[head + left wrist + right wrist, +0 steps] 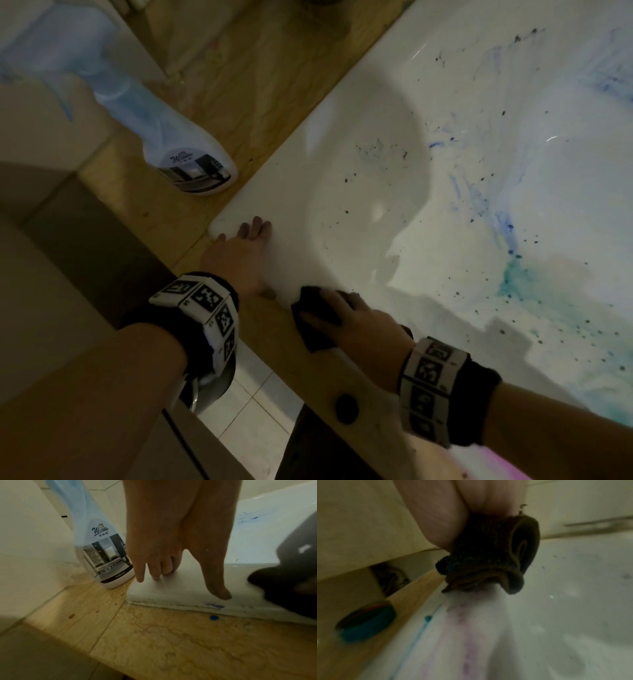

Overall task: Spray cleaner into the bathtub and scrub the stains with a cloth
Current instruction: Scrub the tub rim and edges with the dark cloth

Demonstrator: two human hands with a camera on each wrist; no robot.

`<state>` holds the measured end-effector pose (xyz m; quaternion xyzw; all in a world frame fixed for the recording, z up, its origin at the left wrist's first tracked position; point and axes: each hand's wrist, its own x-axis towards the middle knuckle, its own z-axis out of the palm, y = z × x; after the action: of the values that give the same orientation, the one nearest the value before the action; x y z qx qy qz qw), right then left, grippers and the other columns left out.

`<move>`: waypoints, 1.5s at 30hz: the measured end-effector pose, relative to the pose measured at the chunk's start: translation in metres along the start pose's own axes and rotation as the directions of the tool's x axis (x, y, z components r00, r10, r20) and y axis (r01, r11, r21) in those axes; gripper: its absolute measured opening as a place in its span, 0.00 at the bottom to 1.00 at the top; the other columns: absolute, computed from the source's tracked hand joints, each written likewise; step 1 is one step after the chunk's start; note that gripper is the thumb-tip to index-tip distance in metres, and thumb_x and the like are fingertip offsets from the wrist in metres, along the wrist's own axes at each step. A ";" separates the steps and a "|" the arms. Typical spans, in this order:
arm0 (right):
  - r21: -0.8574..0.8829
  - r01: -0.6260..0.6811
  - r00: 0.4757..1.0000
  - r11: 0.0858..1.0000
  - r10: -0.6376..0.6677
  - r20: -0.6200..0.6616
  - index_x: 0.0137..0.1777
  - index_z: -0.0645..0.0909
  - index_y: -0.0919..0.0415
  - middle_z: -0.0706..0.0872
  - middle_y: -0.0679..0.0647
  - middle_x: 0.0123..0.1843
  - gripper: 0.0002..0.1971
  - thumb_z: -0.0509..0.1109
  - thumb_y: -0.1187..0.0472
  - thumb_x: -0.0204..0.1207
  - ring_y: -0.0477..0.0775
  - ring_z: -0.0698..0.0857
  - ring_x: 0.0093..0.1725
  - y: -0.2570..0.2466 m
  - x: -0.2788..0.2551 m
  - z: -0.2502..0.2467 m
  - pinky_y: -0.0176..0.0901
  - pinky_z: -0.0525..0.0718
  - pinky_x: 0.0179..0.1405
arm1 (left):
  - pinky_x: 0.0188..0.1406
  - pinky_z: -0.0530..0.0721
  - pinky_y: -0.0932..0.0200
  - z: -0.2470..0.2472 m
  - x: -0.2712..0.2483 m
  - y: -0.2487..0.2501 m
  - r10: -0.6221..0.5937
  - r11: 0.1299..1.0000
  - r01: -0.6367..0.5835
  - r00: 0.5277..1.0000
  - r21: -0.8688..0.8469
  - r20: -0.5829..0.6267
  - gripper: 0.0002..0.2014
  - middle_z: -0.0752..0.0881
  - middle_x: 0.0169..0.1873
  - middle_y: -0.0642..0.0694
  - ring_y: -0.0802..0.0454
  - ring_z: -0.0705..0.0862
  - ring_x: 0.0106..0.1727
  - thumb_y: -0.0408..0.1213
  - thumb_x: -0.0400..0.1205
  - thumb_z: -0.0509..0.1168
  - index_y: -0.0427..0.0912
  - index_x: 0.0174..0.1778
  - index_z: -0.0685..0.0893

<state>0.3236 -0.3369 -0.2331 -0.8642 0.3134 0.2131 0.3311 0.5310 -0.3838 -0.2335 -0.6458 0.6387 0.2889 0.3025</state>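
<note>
Stained white bathtub rim (294,192): left hand (239,253) pressed flat, right hand (356,318) gripping a bunched dark cloth (315,318).

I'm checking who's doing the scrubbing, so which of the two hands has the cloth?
The right hand grips the dark cloth on the bathtub rim. The left hand holds nothing and rests flat on that rim.

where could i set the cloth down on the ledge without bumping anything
Bare marble ledge lies in front of the bathtub rim, between the spray bottle and the dark round cap. It is crowded at the rim corner, where the left hand rests and the right hand holds the cloth.
</note>
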 end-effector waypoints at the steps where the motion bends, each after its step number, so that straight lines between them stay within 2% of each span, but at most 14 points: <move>1: 0.029 -0.054 0.997 0.998 0.055 -0.048 0.81 0.42 0.42 0.42 0.56 0.82 0.36 0.59 0.59 0.81 0.66 0.60 0.75 0.005 0.004 0.001 0.54 0.76 0.67 | 0.80 0.52 0.44 0.001 0.000 0.000 -0.005 1.000 0.005 1.000 0.005 0.008 0.59 0.38 0.82 0.44 0.48 0.45 0.83 0.60 0.71 0.71 0.41 0.81 0.35; 3: 0.177 -0.196 0.965 0.965 0.222 -0.142 0.82 0.42 0.44 0.51 0.59 0.79 0.39 0.63 0.61 0.79 0.65 0.68 0.70 0.024 0.013 -0.003 0.50 0.76 0.66 | 0.80 0.50 0.44 0.000 0.001 0.002 -0.023 1.000 0.023 1.000 0.020 0.014 0.59 0.37 0.82 0.44 0.47 0.45 0.83 0.62 0.70 0.69 0.42 0.81 0.35; 7: 0.490 -0.329 0.827 0.808 0.496 -0.263 0.80 0.59 0.53 0.68 0.62 0.67 0.27 0.59 0.61 0.81 0.65 0.77 0.61 0.057 0.000 -0.023 0.39 0.74 0.55 | 0.80 0.47 0.44 -0.001 -0.007 0.015 -0.044 0.997 0.045 0.999 0.067 -0.003 0.55 0.39 0.82 0.43 0.45 0.46 0.83 0.66 0.73 0.64 0.43 0.82 0.37; 12: 0.331 -0.194 0.945 0.923 0.266 -0.188 0.81 0.55 0.48 0.65 0.64 0.72 0.32 0.61 0.64 0.80 0.65 0.80 0.56 0.029 -0.038 -0.016 0.50 0.81 0.50 | 0.80 0.45 0.42 0.010 -0.021 0.043 -0.070 0.996 0.071 0.997 0.052 -0.019 0.59 0.41 0.82 0.38 0.42 0.46 0.83 0.71 0.68 0.63 0.42 0.82 0.37; 16: 0.029 -0.080 0.995 0.996 0.078 0.058 0.81 0.42 0.41 0.44 0.56 0.82 0.37 0.59 0.64 0.81 0.65 0.67 0.72 0.000 -0.054 0.019 0.52 0.79 0.62 | 0.79 0.44 0.41 0.022 -0.026 0.061 -0.120 0.993 0.121 0.992 0.010 -0.049 0.62 0.41 0.81 0.35 0.39 0.44 0.82 0.72 0.66 0.65 0.38 0.81 0.36; 23: 0.092 -0.191 0.979 0.977 0.197 -0.060 0.80 0.38 0.38 0.43 0.55 0.81 0.40 0.61 0.62 0.80 0.63 0.63 0.72 0.011 -0.040 0.038 0.51 0.81 0.60 | 0.80 0.46 0.43 0.024 -0.022 0.068 -0.162 0.986 0.163 0.985 0.014 -0.060 0.63 0.43 0.81 0.31 0.37 0.47 0.82 0.67 0.67 0.69 0.35 0.81 0.37; 27: 0.546 -0.398 0.877 0.737 0.480 -0.008 0.81 0.52 0.45 0.61 0.60 0.75 0.30 0.60 0.56 0.82 0.65 0.74 0.66 0.056 -0.029 0.026 0.48 0.71 0.71 | 0.80 0.46 0.44 0.019 -0.021 0.071 -0.186 0.982 0.186 0.982 0.002 -0.009 0.65 0.41 0.80 0.30 0.36 0.45 0.82 0.65 0.66 0.71 0.34 0.80 0.35; 29: 0.633 -0.424 0.843 0.648 0.537 0.014 0.80 0.58 0.49 0.65 0.60 0.73 0.26 0.58 0.56 0.83 0.63 0.74 0.67 0.078 -0.039 0.014 0.45 0.66 0.74 | 0.81 0.47 0.45 0.016 -0.020 0.073 -0.194 0.981 0.194 0.981 0.016 0.005 0.66 0.42 0.80 0.30 0.36 0.46 0.82 0.64 0.65 0.72 0.32 0.80 0.36; 33: 0.562 -0.296 0.882 0.772 0.447 -0.150 0.81 0.54 0.50 0.63 0.62 0.71 0.29 0.59 0.58 0.82 0.63 0.76 0.62 0.059 -0.075 0.004 0.44 0.72 0.65 | 0.80 0.49 0.45 0.010 -0.019 0.077 -0.211 0.977 0.210 0.977 0.041 0.027 0.67 0.45 0.80 0.28 0.34 0.49 0.81 0.64 0.63 0.74 0.30 0.80 0.37; 36: 0.361 -0.235 0.956 0.902 0.282 -0.082 0.82 0.51 0.48 0.63 0.64 0.74 0.32 0.61 0.56 0.81 0.66 0.79 0.60 0.024 -0.087 0.024 0.53 0.81 0.55 | 0.80 0.47 0.44 0.008 -0.022 0.079 -0.216 0.975 0.213 0.976 0.069 0.040 0.66 0.45 0.80 0.28 0.35 0.49 0.81 0.65 0.65 0.72 0.30 0.80 0.36; 38: 0.235 -0.210 0.973 0.949 0.227 -0.048 0.81 0.51 0.48 0.60 0.61 0.77 0.31 0.57 0.46 0.80 0.67 0.75 0.68 0.013 -0.093 0.049 0.57 0.80 0.61 | 0.80 0.46 0.43 0.011 -0.026 0.081 -0.194 0.979 0.191 0.980 0.070 0.042 0.64 0.44 0.80 0.29 0.35 0.48 0.81 0.66 0.67 0.70 0.31 0.80 0.36; 40: 0.202 -0.204 0.973 0.958 0.222 -0.070 0.78 0.57 0.46 0.64 0.59 0.74 0.38 0.68 0.40 0.71 0.62 0.81 0.63 0.010 -0.099 0.066 0.54 0.86 0.54 | 0.80 0.45 0.43 0.019 -0.032 0.086 -0.182 0.983 0.180 0.983 0.043 0.040 0.65 0.42 0.80 0.29 0.35 0.46 0.82 0.68 0.65 0.69 0.32 0.80 0.36; 41: 0.183 -0.199 0.972 0.963 0.218 -0.092 0.77 0.54 0.42 0.64 0.56 0.74 0.41 0.74 0.42 0.68 0.60 0.82 0.61 0.011 -0.098 0.074 0.50 0.87 0.53 | 0.80 0.45 0.44 0.023 -0.033 0.089 -0.190 0.981 0.189 0.981 0.030 0.033 0.66 0.42 0.80 0.30 0.35 0.46 0.82 0.68 0.65 0.70 0.32 0.80 0.35; 45: 0.253 -0.203 0.961 0.946 0.242 -0.133 0.78 0.40 0.32 0.53 0.54 0.80 0.38 0.64 0.49 0.79 0.61 0.70 0.72 0.017 -0.091 0.080 0.49 0.75 0.69 | 0.81 0.46 0.45 0.024 -0.031 0.091 -0.213 0.977 0.212 0.977 0.018 0.011 0.68 0.41 0.80 0.29 0.35 0.45 0.82 0.67 0.64 0.72 0.31 0.80 0.34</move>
<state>0.2348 -0.2537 -0.2436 -0.7920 0.4581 0.1391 0.3789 0.4401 -0.3455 -0.2274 -0.7058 0.5664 0.2538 0.3415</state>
